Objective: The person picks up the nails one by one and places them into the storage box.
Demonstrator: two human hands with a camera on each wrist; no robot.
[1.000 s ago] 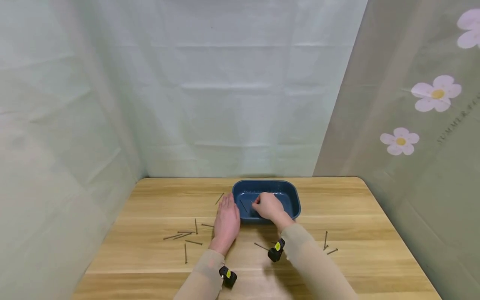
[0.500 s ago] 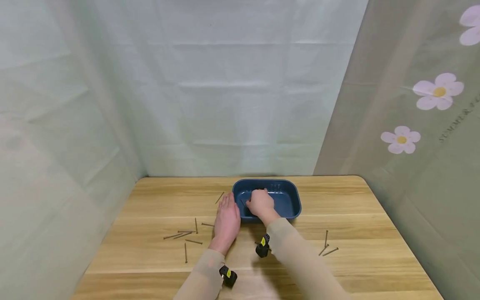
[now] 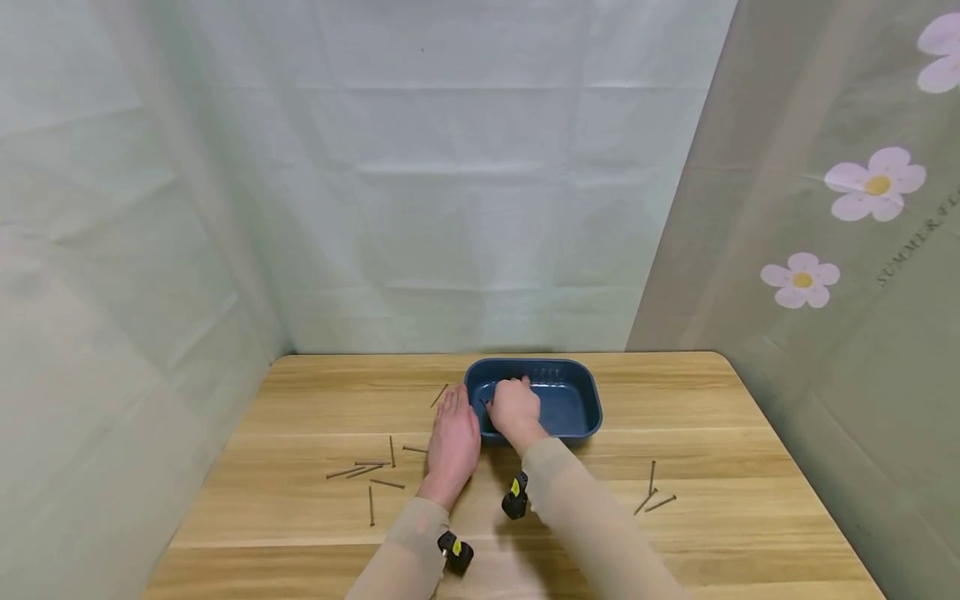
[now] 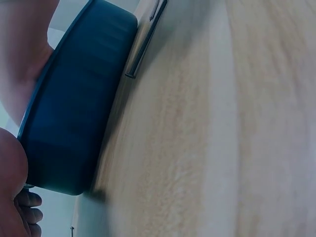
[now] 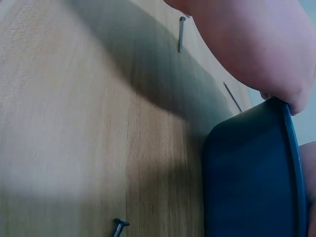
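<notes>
A nail point(image 3: 484, 403) in the tray point(image 3: 567, 407) lies between your right hand point(image 3: 515, 408), just beside it, grip hidden, and your left hand point(image 3: 454, 432), straight-fingered against the tray

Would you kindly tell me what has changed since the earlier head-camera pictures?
The right hand has shifted left inside the blue tray, closer to the left hand; its fingertips are hidden, so any grip or release is unclear. The left hand, tray and nails on the left look unchanged.

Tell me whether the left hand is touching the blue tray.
Touching; the right wrist view shows the left hand meeting the blue tray at its rim.
</notes>
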